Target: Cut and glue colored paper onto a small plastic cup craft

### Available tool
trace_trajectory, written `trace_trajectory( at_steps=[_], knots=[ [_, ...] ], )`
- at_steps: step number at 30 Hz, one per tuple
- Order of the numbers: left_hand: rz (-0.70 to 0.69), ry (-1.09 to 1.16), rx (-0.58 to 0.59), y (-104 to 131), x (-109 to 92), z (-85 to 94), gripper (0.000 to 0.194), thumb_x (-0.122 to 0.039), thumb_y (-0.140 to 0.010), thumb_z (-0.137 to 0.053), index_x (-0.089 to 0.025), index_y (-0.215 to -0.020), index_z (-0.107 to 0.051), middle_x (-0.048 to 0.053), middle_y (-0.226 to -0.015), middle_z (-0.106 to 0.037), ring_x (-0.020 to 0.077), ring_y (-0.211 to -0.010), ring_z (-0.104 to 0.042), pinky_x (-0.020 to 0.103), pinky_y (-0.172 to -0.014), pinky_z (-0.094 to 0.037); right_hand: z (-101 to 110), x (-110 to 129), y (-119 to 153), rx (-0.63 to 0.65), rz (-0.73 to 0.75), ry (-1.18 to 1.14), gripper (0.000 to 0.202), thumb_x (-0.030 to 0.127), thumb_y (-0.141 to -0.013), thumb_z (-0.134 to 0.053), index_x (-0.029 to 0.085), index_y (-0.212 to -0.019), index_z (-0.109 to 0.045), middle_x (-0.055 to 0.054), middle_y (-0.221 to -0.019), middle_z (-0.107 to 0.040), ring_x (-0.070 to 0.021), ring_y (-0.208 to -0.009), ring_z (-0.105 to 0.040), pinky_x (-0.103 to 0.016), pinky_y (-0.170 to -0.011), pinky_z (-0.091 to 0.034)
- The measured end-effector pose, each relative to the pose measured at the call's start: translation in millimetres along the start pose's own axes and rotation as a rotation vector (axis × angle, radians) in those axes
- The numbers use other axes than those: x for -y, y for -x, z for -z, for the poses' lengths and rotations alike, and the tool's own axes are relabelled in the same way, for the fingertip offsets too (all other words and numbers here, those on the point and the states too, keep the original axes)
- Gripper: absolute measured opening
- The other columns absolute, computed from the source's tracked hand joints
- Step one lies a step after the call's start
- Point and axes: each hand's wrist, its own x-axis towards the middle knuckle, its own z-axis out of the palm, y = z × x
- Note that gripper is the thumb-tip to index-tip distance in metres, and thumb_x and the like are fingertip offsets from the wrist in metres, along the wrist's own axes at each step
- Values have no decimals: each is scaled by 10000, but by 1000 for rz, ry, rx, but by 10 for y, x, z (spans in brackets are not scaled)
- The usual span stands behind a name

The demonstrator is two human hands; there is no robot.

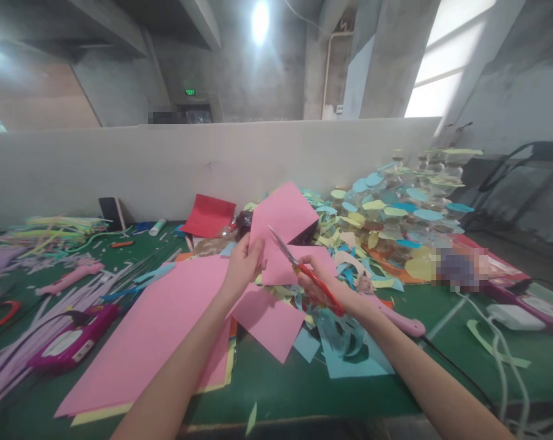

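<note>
My left hand (247, 261) pinches a pink sheet of paper (283, 211) by its lower left edge and holds it raised above the table. In my right hand (319, 280) is a pair of scissors (322, 288) with red handles, its blades pointing up and left in front of the sheet. Whether the blades touch the paper I cannot tell. Below lie a loose pink piece (271, 318) and, to the left under my forearm, a stack of large pink sheets (152, 330). Light blue cut paper (349, 351) rests under my right wrist.
Plastic bottles with paper discs (409, 211) crowd the right back beside heaped scraps. A pink glue gun (395, 315) with a cord lies near my right forearm. Purple strips, a magenta device (74, 342) and another pink glue gun (69, 276) occupy the left. A white partition (203, 165) stands behind.
</note>
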Motion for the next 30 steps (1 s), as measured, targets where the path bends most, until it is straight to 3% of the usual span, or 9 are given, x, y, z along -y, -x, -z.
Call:
trace_trajectory(
  at_steps=[5,9,12,18,21,30],
  knots=[
    [36,14,1,-5,14,-4,226,-426,-840,-577,-216,-839,-494,-88,-423,-476,57,-246,-304,153,-277,-191,18,-28,-35,-35,60,-9,493,681,-808,-549,251,-951,-358,123,-603,-341,-55,-457,-274,-187,-414,-249],
    [74,64,9,-24,44,12,282,-478,-819,-609,-219,-879,-514,-91,-447,-473,50,-250,-308,144,-278,-188,-14,101,31,-56,34,43,494,651,-790,-582,254,-980,-355,109,-631,-378,-68,-464,-326,-206,-424,-304],
    [106,51,78,-11,29,0,329,-511,-807,-620,-212,-925,-548,-92,-440,-464,43,-241,-288,140,-276,-181,-29,155,61,-81,15,94,498,615,-776,-615,260,-1000,-346,93,-667,-423,-78,-471,-371,-222,-438,-334],
    [145,79,129,36,-26,-60,368,-528,-800,-634,-205,-962,-560,-82,-463,-448,79,-290,-415,134,-278,-184,12,-105,-73,-63,87,-34,445,621,-823,-566,265,-997,-364,100,-668,-397,-71,-481,-334,-203,-439,-328],
    [162,93,119,36,-19,-72,356,-527,-800,-636,-212,-941,-551,-86,-477,-439,70,-292,-405,136,-283,-199,17,-168,-101,-94,91,-23,422,609,-827,-571,267,-985,-381,115,-597,-366,-73,-452,-317,-197,-423,-308],
    [185,22,194,31,59,-68,349,-541,-827,-602,-229,-970,-542,-101,-473,-402,62,-273,-353,144,-275,-197,-1,22,33,-118,71,146,465,611,-848,-551,250,-1085,-380,33,-759,-503,-121,-581,-463,-248,-503,-423]
  ],
)
